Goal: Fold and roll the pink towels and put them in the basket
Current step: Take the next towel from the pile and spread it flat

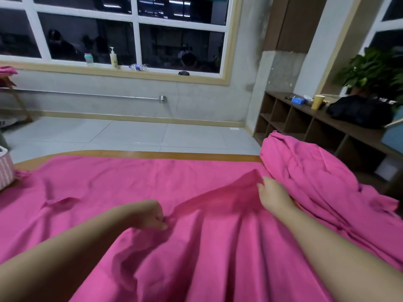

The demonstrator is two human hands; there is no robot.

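- A big window [130, 33] is looking into the dark, above a grey tile floor [130, 134].
- A wooden table [139, 154] is sitting under a pink towel [109, 184] that is lying spread out flat.
- The left hand [150, 214] is pinching a fold of this towel with curled fingers.
- The right hand [274, 195] is gripping the raised edge of the same fold.
- A pile of pink towels [316, 171] is lying just beside the right hand.
- A pink basket [6, 171] is standing at the table's left end.
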